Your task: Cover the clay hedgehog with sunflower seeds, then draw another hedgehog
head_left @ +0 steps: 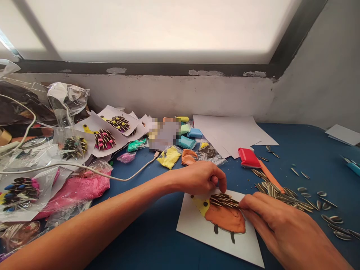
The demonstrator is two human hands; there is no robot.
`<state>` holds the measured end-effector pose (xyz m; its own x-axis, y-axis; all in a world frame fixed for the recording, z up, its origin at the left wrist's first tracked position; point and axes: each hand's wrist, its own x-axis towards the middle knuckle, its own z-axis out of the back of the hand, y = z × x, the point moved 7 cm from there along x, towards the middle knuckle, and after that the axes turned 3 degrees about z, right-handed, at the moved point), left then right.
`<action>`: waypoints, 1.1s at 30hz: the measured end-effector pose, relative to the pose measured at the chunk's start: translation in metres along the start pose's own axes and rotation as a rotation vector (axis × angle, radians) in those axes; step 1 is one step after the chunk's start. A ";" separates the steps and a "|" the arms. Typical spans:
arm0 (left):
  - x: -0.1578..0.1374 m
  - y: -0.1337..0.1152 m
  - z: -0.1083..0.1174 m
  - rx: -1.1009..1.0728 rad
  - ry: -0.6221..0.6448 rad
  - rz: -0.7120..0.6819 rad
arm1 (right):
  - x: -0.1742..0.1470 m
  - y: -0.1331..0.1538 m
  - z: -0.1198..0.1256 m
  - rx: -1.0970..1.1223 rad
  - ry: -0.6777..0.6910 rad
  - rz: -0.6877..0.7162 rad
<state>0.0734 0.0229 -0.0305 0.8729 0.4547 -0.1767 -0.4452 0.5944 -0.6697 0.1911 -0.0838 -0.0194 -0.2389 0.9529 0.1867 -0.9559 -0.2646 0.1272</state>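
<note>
clay hedgehog (226, 220) just left of right hand (277, 215), long axis roughly left-right | right hand pinched together, can't tell on what | left hand (204, 176) kinda curled, can't tell if empty

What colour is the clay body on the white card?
Orange; the clay body shows best in the head view.

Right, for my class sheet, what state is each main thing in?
Clay hedgehog, only partly seeded
White card, lying flat
Loose sunflower seeds, scattered
Red clay packet, wrapped
Yellow clay, unevenly shaped
White paper sheets, overlapping
Seeded hedgehog pictures, overlapping
USB plug, unconnected
Left hand, fingers bent
Right hand, fingertips at the hedgehog's seeds
</note>
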 end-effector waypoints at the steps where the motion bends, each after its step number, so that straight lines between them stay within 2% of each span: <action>1: 0.000 0.000 0.000 0.002 -0.001 0.001 | 0.000 0.000 0.000 0.000 0.006 0.000; 12: 0.001 0.003 -0.001 0.008 -0.003 0.013 | -0.001 0.001 -0.005 0.013 0.027 0.016; 21: 0.000 0.001 0.000 0.002 0.006 -0.003 | -0.002 0.001 -0.001 0.005 -0.020 0.024; 30: 0.000 0.000 0.001 0.027 0.008 -0.001 | -0.003 -0.001 -0.007 0.024 0.030 0.005; 33: 0.000 0.000 0.001 0.001 0.005 0.005 | -0.003 -0.003 0.003 -0.016 -0.063 -0.055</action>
<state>0.0729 0.0237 -0.0300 0.8715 0.4544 -0.1841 -0.4501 0.5926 -0.6680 0.1953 -0.0863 -0.0176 -0.1751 0.9546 0.2410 -0.9700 -0.2092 0.1240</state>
